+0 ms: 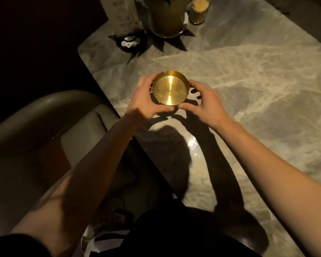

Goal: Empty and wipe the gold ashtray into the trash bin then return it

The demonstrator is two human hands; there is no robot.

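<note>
The round gold ashtray (170, 87) is upright near the left edge of the marble table (248, 75), its shiny inside showing no ash. My left hand (146, 101) curls around its left side, thumb under the near rim. My right hand (204, 102) is at its right side, thumb touching the near rim and fingers spread behind it. Whether the ashtray rests on the table or hovers just above it I cannot tell. No trash bin is in view.
A large plant pot (167, 15) stands at the table's far end, with a glass jar (197, 10) to its right and a card stand (124, 13) on a black base (130, 42) to its left. A padded chair (44, 127) sits left of the table.
</note>
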